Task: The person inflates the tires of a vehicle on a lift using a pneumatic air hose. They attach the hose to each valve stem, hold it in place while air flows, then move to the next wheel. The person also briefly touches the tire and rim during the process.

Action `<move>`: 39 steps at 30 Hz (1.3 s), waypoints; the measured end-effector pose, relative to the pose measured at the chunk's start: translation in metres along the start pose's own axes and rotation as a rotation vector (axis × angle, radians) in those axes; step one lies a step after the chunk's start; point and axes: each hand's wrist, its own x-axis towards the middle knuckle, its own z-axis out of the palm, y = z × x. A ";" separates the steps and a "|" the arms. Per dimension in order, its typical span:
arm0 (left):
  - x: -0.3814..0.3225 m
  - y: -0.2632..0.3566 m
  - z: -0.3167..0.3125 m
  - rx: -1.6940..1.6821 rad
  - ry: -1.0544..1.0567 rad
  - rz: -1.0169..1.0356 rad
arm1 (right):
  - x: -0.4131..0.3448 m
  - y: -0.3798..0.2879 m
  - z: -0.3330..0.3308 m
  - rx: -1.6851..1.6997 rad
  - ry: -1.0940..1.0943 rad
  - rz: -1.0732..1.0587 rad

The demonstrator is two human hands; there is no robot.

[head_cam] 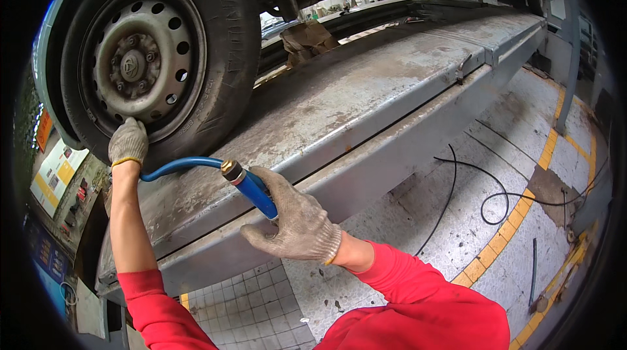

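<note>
A vehicle wheel with a black tire (230, 56) and a dusty steel rim (164, 63) stands on a grey metal lift platform (352, 90). My left hand (129, 143), in a knitted work glove, is at the lower edge of the rim; its fingertips and whatever they hold are hidden. My right hand (296, 220), gloved too, holds a blue cylindrical tool (254, 195), like a tire inflator handle, with a brass fitting at its end. The thumb is spread from the fingers. From beside the tool a blue hose (183, 161) curves over to my left hand.
Crumpled brown material (306, 41) lies behind the tire. A metal pin with a handle (461, 70) sits on the platform's side. Below, a black cable (502, 203) loops across the tiled floor, over a yellow line (494, 244). A grey post (570, 66) stands at the right.
</note>
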 end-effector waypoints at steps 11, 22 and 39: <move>-0.005 0.008 -0.014 0.009 -0.051 -0.025 | 0.000 -0.002 -0.003 0.019 -0.015 0.020; 0.000 0.006 -0.011 -0.003 -0.053 -0.073 | -0.001 -0.003 0.003 0.000 0.031 -0.020; -0.012 -0.046 -0.059 -1.035 -0.012 -0.489 | -0.017 -0.008 -0.010 -0.053 -0.247 -0.068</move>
